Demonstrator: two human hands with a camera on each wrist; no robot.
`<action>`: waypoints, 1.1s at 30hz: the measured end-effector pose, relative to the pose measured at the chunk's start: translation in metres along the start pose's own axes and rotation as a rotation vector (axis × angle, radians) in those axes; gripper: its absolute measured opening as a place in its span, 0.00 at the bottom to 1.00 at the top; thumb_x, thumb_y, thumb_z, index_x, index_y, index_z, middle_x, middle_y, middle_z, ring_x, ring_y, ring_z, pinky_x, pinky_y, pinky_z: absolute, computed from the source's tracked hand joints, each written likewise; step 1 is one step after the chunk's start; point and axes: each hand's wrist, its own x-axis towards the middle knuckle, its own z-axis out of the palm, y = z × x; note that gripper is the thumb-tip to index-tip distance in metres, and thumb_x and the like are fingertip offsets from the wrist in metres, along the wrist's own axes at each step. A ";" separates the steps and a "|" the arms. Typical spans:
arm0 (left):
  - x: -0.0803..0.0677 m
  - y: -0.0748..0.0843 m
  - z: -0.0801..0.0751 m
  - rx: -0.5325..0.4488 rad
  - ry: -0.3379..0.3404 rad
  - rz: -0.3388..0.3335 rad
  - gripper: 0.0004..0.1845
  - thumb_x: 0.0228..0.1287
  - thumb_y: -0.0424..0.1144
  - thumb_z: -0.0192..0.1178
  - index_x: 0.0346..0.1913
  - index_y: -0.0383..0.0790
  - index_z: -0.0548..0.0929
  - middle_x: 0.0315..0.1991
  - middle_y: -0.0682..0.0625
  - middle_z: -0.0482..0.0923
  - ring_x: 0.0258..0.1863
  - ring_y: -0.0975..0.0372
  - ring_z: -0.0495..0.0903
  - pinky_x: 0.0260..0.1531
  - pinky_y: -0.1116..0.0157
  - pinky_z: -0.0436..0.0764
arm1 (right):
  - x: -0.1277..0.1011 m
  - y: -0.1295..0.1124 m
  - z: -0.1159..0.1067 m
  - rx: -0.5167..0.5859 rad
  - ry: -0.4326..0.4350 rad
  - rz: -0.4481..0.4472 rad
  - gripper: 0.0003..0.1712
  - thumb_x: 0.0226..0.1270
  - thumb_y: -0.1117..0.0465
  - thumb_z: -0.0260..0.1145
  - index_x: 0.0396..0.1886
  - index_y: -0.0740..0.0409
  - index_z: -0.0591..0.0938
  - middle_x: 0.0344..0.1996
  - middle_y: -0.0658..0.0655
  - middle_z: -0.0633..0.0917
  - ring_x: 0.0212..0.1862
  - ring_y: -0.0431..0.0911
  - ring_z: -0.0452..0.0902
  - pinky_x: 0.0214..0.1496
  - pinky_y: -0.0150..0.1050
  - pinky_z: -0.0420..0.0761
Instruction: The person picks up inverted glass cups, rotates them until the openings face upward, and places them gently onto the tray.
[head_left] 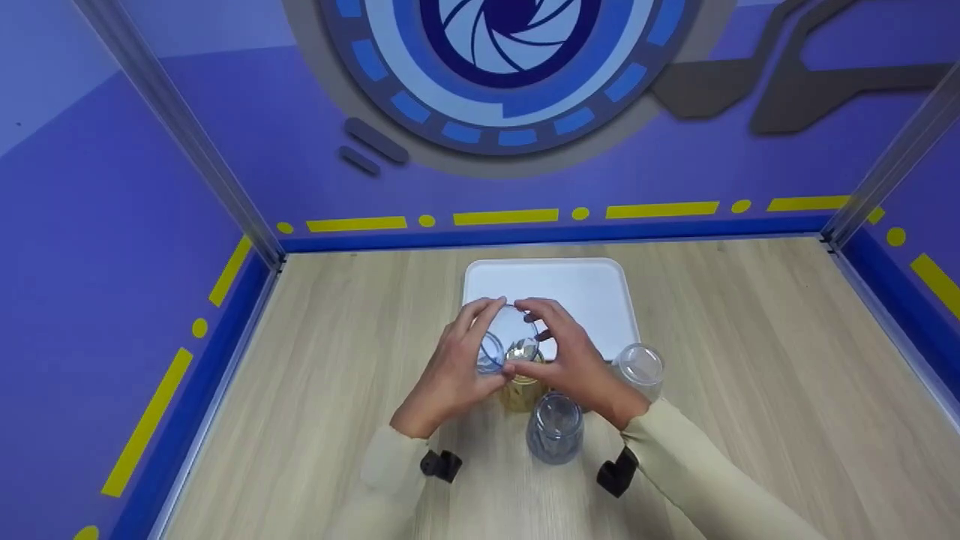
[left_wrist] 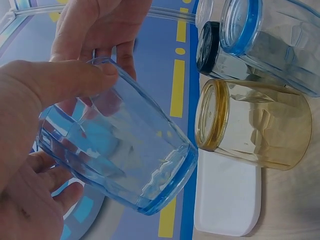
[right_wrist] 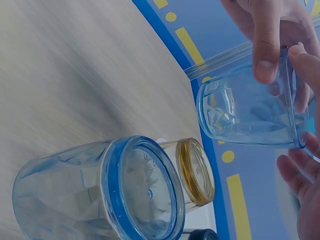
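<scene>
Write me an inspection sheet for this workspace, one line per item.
Surface: light wood-grain table with a white tray at the back.
Job's things: blue-tinted glass, held off the table and tilted, between both hands.
Clutter: amber glass, a blue-rimmed glass, a dark-rimmed glass and a clear glass, all standing upside down near the tray's front edge.
Grippers: left hand and right hand both grip the blue-tinted glass, fingers curled round it.
Cables: nothing seen.
Surroundings: purple walls with yellow dashes, a blue circular emblem on the back wall, metal corner posts.
</scene>
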 end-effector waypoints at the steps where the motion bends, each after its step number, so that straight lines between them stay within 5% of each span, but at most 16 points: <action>1: 0.000 0.000 0.000 -0.003 -0.002 -0.007 0.46 0.53 0.45 0.72 0.73 0.46 0.60 0.68 0.47 0.62 0.64 0.55 0.68 0.63 0.51 0.71 | 0.000 0.000 0.000 0.002 -0.001 0.002 0.45 0.48 0.47 0.78 0.67 0.47 0.69 0.63 0.47 0.73 0.59 0.46 0.73 0.54 0.41 0.82; 13: 0.001 -0.001 -0.005 -0.034 -0.015 -0.059 0.47 0.52 0.46 0.73 0.73 0.49 0.59 0.68 0.47 0.60 0.62 0.54 0.69 0.61 0.55 0.76 | -0.001 0.003 -0.001 0.023 0.009 0.011 0.44 0.49 0.55 0.79 0.66 0.50 0.70 0.62 0.51 0.74 0.59 0.48 0.73 0.54 0.47 0.81; 22: 0.001 -0.005 -0.006 -0.032 0.014 -0.047 0.47 0.51 0.47 0.74 0.73 0.47 0.60 0.67 0.46 0.61 0.62 0.55 0.70 0.60 0.58 0.77 | -0.004 0.008 -0.004 -0.015 0.010 0.028 0.44 0.50 0.44 0.76 0.66 0.46 0.70 0.62 0.47 0.74 0.59 0.44 0.72 0.54 0.42 0.81; 33: 0.003 -0.007 -0.006 -0.034 0.031 -0.079 0.46 0.51 0.42 0.73 0.72 0.46 0.60 0.67 0.47 0.60 0.63 0.54 0.70 0.60 0.56 0.76 | -0.006 0.012 -0.006 -0.045 0.008 0.051 0.42 0.50 0.54 0.78 0.65 0.50 0.71 0.62 0.51 0.75 0.58 0.45 0.73 0.53 0.45 0.82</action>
